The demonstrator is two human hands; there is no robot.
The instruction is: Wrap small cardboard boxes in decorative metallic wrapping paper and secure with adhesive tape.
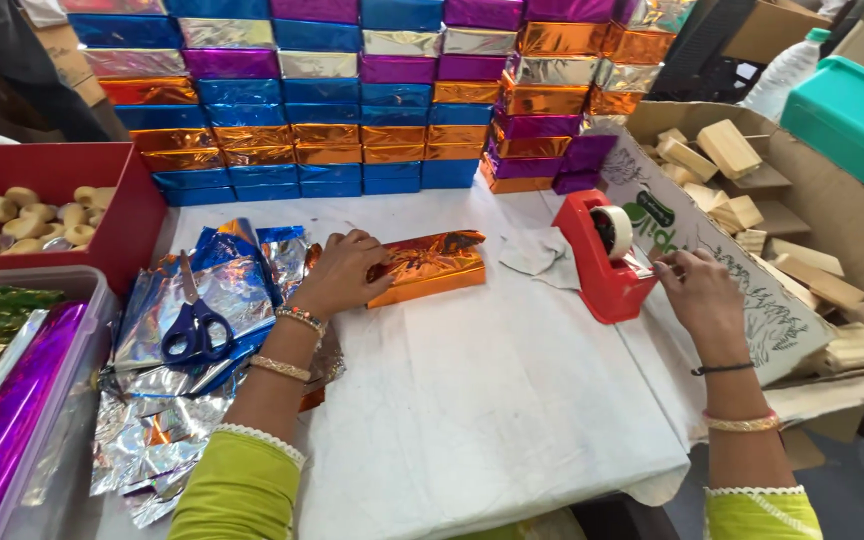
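White cloth covers the work table (492, 400). Left hand (337, 272) presses flat, fingers spread, on an orange foil-wrapped block (432, 266) lying at table centre. Right hand (697, 290) pinches the tape end at a red tape dispenser (602, 265). Blue scissors (194, 325) rest on foil sheets (202, 300) at left. Wrapped blocks (352, 90) stand stacked behind.

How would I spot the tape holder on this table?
Start at the wall of shiny wrapped boxes, then look down to its right end. The tape dispenser stands there on the white table cover, at the right hand: the only red plastic wedge, carrying a pale roll.
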